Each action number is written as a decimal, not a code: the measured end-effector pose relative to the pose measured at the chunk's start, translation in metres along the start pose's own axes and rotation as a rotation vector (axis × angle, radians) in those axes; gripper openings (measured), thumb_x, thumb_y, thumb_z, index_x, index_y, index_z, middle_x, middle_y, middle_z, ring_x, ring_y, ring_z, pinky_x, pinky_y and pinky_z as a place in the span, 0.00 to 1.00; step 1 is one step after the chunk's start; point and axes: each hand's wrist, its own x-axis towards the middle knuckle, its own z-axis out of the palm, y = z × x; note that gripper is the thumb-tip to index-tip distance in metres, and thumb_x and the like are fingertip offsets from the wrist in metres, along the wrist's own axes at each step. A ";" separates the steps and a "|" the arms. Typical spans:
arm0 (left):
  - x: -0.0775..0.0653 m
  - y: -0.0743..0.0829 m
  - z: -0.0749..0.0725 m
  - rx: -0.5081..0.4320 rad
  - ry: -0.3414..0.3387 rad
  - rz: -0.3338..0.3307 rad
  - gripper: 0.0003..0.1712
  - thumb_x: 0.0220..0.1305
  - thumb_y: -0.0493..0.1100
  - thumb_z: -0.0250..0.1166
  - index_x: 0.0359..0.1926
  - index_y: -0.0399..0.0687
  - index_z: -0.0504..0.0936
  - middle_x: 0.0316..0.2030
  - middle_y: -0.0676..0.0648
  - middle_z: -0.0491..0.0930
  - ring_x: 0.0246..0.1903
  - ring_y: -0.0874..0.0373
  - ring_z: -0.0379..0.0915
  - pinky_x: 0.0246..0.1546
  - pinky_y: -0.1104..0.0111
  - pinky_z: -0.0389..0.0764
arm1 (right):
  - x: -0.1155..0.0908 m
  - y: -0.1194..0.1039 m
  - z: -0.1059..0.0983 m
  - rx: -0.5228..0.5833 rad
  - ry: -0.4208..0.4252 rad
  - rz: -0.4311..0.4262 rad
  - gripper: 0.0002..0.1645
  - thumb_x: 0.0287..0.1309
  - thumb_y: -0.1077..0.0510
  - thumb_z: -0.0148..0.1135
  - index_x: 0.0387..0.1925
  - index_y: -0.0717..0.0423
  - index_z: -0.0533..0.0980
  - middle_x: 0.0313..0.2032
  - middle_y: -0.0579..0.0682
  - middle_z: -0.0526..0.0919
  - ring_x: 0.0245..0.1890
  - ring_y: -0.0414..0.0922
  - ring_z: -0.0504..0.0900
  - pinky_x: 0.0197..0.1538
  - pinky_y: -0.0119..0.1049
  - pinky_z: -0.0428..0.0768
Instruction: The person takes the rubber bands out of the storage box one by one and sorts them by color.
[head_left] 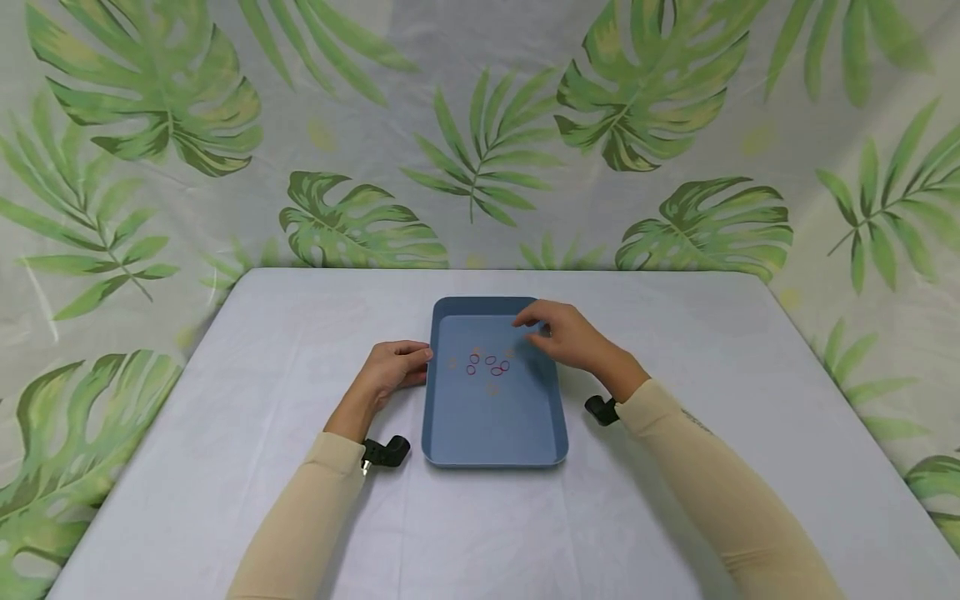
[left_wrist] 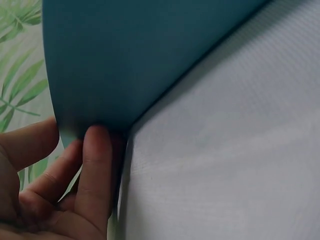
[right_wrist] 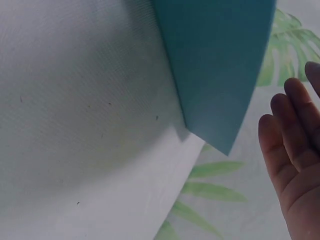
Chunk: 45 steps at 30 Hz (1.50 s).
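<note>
A blue rectangular tray lies on the table. Near its middle are several thin red loops that look like small rubber bands, along with several faint orange ones. My left hand is at the tray's left side; in the left wrist view its fingertips touch the outer wall. Above the tray's upper right part hovers my right hand, thumb and index finger apart, with nothing visible between them. The right wrist view shows its fingers beside the tray wall, not touching it.
A white cloth covers the table. Behind it hangs a curtain printed with green leaves. Each wrist wears a small black camera, one on the left and one on the right.
</note>
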 end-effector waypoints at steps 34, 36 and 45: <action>0.005 -0.004 0.001 0.040 -0.004 0.025 0.23 0.70 0.41 0.62 0.61 0.33 0.77 0.58 0.35 0.79 0.43 0.61 0.82 0.51 0.67 0.86 | 0.025 0.011 0.028 -0.400 -0.198 0.006 0.05 0.62 0.59 0.67 0.38 0.55 0.84 0.40 0.51 0.83 0.42 0.48 0.81 0.48 0.43 0.84; 0.005 -0.004 0.001 0.037 -0.008 0.025 0.23 0.70 0.41 0.62 0.61 0.33 0.76 0.58 0.34 0.78 0.44 0.59 0.82 0.52 0.66 0.86 | 0.025 0.012 0.029 -0.408 -0.193 0.000 0.05 0.61 0.59 0.67 0.37 0.55 0.84 0.39 0.51 0.83 0.40 0.47 0.81 0.47 0.43 0.84; 0.003 -0.004 0.001 0.031 -0.004 0.025 0.22 0.70 0.41 0.62 0.60 0.34 0.77 0.58 0.34 0.79 0.43 0.60 0.82 0.53 0.67 0.86 | 0.026 0.012 0.033 -0.440 -0.165 -0.005 0.04 0.60 0.58 0.69 0.35 0.55 0.85 0.38 0.50 0.83 0.37 0.46 0.81 0.44 0.41 0.84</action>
